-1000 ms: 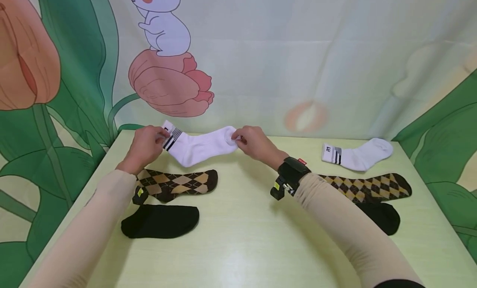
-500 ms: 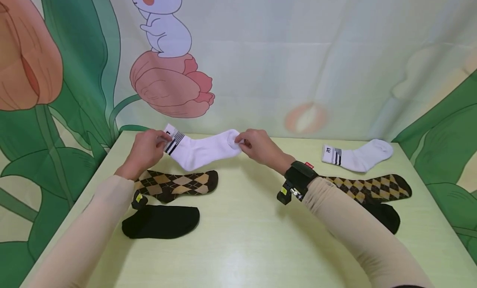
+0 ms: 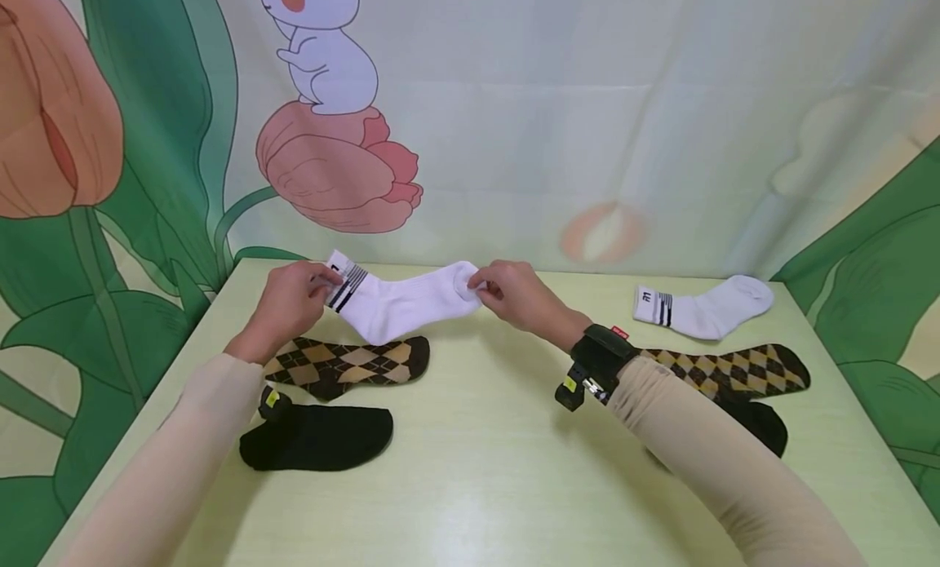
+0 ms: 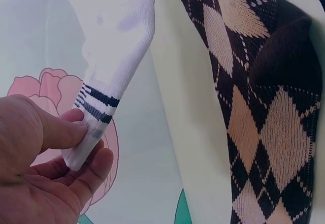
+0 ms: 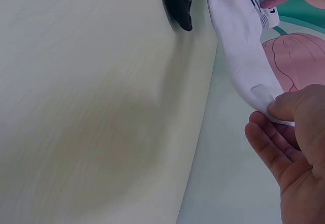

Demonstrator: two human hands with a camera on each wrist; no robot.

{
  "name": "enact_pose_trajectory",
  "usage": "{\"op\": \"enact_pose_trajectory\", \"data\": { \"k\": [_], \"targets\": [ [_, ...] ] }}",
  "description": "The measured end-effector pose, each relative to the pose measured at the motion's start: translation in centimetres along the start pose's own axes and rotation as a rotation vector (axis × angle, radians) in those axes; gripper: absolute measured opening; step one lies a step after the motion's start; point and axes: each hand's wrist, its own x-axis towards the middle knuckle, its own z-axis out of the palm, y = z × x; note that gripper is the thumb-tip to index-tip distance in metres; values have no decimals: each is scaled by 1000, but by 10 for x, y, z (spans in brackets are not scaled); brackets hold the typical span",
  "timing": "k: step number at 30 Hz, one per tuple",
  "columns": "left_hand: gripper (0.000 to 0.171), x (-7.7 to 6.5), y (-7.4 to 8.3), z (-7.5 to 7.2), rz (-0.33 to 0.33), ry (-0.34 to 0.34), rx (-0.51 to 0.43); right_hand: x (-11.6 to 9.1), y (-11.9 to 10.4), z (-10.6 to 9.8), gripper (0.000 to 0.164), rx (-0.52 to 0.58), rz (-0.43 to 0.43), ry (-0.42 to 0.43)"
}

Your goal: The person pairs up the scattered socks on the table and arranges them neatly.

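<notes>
tabletop [image 3: 470, 485], six socks [image 3: 411, 306], two hands [image 3: 286, 302]

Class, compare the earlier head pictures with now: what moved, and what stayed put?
The left hand and right hand have shifted the held white sock slightly down and rightward in the head view, neither letting go. The other white sock, argyle socks and black socks stayed in place.

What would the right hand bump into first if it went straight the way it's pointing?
The white sock whose toe the right hand is pinching. Past that, maybe the left hand or the flowery backdrop; depth is hard to judge.
</notes>
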Motion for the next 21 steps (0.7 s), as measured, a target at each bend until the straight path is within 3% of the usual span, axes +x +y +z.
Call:
{"op": "enact_pose_trajectory", "data": {
  "k": [21],
  "targets": [
    [20, -15, 7, 2, 29, 7, -20, -20, 3, -3, 17, 26, -88, 57]
  ]
}}
